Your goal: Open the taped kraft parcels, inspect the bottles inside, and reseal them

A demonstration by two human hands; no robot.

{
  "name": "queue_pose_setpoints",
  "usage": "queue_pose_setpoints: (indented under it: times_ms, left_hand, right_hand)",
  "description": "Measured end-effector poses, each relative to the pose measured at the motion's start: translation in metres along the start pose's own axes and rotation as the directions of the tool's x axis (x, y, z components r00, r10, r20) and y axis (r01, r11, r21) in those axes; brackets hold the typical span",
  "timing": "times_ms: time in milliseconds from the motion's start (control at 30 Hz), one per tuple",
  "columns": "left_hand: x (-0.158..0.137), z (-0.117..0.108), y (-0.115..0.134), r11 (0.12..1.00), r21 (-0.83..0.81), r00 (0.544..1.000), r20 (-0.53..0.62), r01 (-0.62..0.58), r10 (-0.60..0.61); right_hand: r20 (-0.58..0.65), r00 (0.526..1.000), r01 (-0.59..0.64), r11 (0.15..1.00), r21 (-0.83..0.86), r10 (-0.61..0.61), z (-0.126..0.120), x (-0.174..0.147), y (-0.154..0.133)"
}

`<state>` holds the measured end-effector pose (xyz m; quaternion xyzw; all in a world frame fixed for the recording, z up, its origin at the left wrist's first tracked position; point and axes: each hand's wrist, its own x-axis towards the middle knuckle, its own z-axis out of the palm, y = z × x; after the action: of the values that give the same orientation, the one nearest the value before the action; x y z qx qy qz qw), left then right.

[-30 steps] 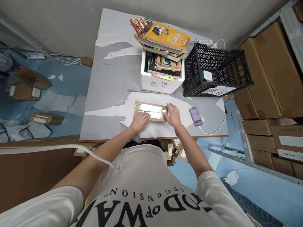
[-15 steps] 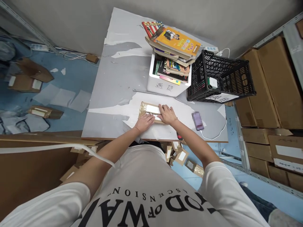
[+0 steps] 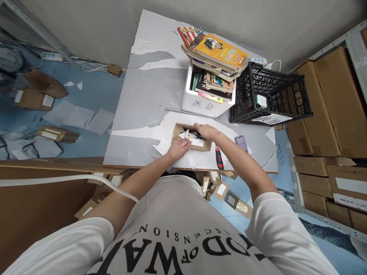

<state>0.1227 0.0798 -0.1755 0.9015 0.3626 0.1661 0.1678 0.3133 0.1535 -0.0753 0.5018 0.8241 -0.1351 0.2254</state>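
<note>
A small cardboard box [image 3: 177, 132] stands on the table before me with its top flaps parted. White and dark contents [image 3: 187, 134] show inside, too covered to name. My left hand [image 3: 179, 148] is closed over the near flap at the left, fingers bent over its edge. My right hand [image 3: 206, 131] grips the far flap near the right end, its fingers curled and partly hidden. A red and black utility knife [image 3: 219, 157] lies on the table right of the box, below my right forearm.
Behind the box, a white bin [image 3: 200, 107] overflows with stacked books [image 3: 219, 51]. Beside it stands a black plastic crate [image 3: 279, 91]. A phone [image 3: 241, 143] lies on the right, with a white cable by it. Cardboard boxes [image 3: 323, 107] crowd the right shelf and the floor.
The flaps, pressed nearly closed under both hands before, now stand apart and show the inside. My right hand has shifted to the far flap. The knife has come into fuller view.
</note>
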Motion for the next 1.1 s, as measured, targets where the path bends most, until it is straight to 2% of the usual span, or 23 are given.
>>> queue_pose_setpoints:
  times_ms: [67,167,233,300,367,400,433,500,567,600,633,733,833,900,1033,1100]
  left_hand:
    - [0.000,0.000,0.000,1.000,-0.011,1.000,0.006,0.004,-0.004]
    - [0.002,-0.002,0.001,1.000,-0.013,1.000,0.015,0.004,-0.004]
    - [0.003,-0.005,0.003,1.000,0.005,1.000,0.022,-0.001,0.001]
    - [0.003,-0.011,0.005,1.000,0.019,1.000,0.028,-0.010,0.009]
    - [0.002,-0.019,0.006,1.000,0.014,1.000,0.026,-0.014,0.014]
    - [0.001,-0.025,0.005,1.000,0.006,1.000,0.019,-0.005,0.005]
    - [0.001,-0.031,0.002,1.000,-0.003,1.000,0.010,0.014,-0.014]
    - [0.002,-0.044,-0.009,0.997,-0.022,0.998,-0.008,0.070,-0.070]
    - [0.004,-0.055,-0.026,0.994,-0.050,0.996,0.007,0.095,-0.094]
    - [0.006,-0.059,-0.035,0.994,-0.071,0.996,0.030,0.082,-0.080]
    - [0.007,-0.061,-0.046,0.993,-0.100,0.997,0.058,0.059,-0.053]
    - [0.008,-0.062,-0.072,0.981,-0.191,0.996,0.093,0.013,0.005]
    - [0.008,-0.058,-0.085,0.969,-0.246,0.997,0.072,0.002,0.016]
    - [0.008,-0.055,-0.088,0.966,-0.257,0.996,0.079,-0.022,0.044]
    - [0.010,-0.057,-0.084,0.968,-0.245,0.989,0.125,-0.046,0.079]
    - [0.011,-0.062,-0.083,0.974,-0.224,0.983,0.163,-0.048,0.085]
  right_hand:
    - [-0.012,1.000,0.009,0.998,0.066,-0.008,-0.012,0.005,0.020]
    - [-0.084,0.982,-0.154,0.977,0.147,0.167,-0.013,0.012,0.033]
    - [-0.156,0.934,-0.293,0.940,0.178,0.321,-0.005,0.014,0.030]
    - [-0.286,0.865,-0.369,0.909,0.194,0.412,0.006,0.011,0.020]
    - [-0.437,0.792,-0.383,0.905,0.188,0.426,0.019,0.003,0.009]
    - [-0.498,0.773,-0.358,0.918,0.171,0.394,0.026,-0.003,0.003]
    - [-0.537,0.779,-0.298,0.944,0.139,0.325,0.033,-0.011,-0.002]
    - [-0.543,0.835,-0.079,0.996,0.039,0.087,0.046,-0.027,-0.013]
    - [-0.493,0.860,0.131,0.991,-0.031,-0.130,0.056,-0.041,-0.025]
    - [-0.478,0.862,0.169,0.985,-0.038,-0.166,0.060,-0.047,-0.031]
    - [-0.479,0.866,0.147,0.989,-0.028,-0.142,0.063,-0.052,-0.038]
    - [-0.504,0.860,-0.069,0.997,0.037,0.078,0.068,-0.059,-0.055]
    - [-0.479,0.867,-0.148,0.989,0.023,0.140,0.076,-0.065,-0.067]
    - [-0.474,0.874,-0.120,0.993,0.000,0.106,0.086,-0.070,-0.070]
    - [-0.519,0.855,0.010,1.000,0.019,0.001,0.119,-0.077,-0.076]
    - [-0.509,0.861,0.038,0.998,0.056,-0.004,0.136,-0.080,-0.080]
